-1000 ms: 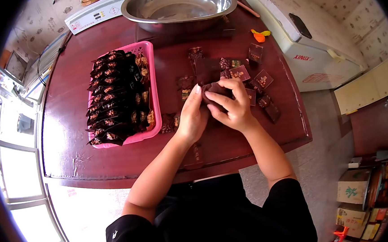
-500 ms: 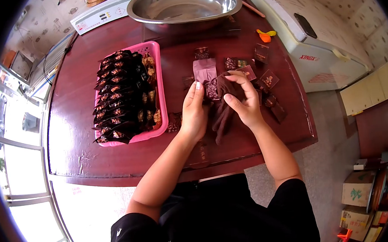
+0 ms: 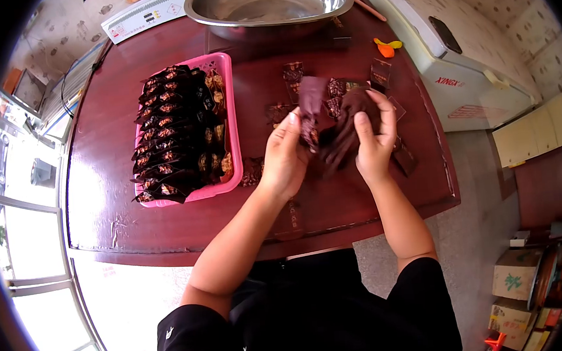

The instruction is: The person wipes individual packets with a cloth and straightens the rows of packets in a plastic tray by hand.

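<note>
My left hand [image 3: 284,157] is closed on a small packet [image 3: 311,101], its plain purplish end pointing up and its patterned lower part between thumb and fingers. In my right hand [image 3: 376,144] is a bunched dark brown cloth [image 3: 354,119], which looks soft and knitted; its loose ends hang toward the left and are blurred. The cloth is beside the packet, just to its right. Several other small packets lie around both hands, among them a patterned packet [image 3: 293,77] beyond the left one and a dark packet [image 3: 404,158] right of the right hand.
A pink basket [image 3: 230,123] with rows of black packets [image 3: 167,128] stands left on the red-brown table [image 3: 118,219]. At the back is a large steel basin [image 3: 270,23]. An orange and yellow object [image 3: 386,47] lies near a white freezer [image 3: 456,65] with a phone [image 3: 445,35] on it.
My right hand has moved right with the brown cloth, away from the packet. The packet in my left hand is lifted slightly and turned to a narrower angle.
</note>
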Demonstrator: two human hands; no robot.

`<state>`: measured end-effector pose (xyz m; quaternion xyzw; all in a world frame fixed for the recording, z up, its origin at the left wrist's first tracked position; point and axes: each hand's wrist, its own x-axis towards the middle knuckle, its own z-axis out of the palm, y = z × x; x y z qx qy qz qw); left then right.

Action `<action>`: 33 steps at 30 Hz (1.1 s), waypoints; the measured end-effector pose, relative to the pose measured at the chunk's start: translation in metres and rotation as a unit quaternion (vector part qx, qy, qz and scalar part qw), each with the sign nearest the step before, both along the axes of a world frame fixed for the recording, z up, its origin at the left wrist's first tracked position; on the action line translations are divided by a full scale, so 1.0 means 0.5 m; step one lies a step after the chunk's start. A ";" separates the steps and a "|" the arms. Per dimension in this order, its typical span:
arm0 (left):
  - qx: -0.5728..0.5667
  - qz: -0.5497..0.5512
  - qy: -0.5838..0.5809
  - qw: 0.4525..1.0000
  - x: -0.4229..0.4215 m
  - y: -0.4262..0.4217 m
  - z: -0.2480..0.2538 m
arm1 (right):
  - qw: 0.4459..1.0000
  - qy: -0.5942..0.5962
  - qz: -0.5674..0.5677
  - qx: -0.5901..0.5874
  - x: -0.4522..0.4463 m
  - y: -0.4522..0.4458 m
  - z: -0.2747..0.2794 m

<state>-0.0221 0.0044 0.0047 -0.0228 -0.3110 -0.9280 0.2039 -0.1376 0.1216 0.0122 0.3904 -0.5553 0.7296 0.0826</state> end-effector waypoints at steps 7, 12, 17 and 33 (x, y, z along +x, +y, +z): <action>-0.048 0.118 -0.105 0.986 -0.009 0.004 -0.001 | 0.961 0.221 0.102 0.131 0.037 -0.015 0.007; -0.100 0.110 -0.113 0.982 -0.002 0.013 0.005 | 0.953 0.266 0.027 0.141 0.027 -0.022 0.008; -0.228 0.041 -0.221 0.948 0.004 0.017 0.020 | 0.945 0.271 -0.090 0.162 -0.010 -0.004 0.025; -0.255 -0.012 -0.091 0.963 -0.005 0.025 0.003 | 0.949 0.237 -0.130 0.160 -0.020 0.002 0.036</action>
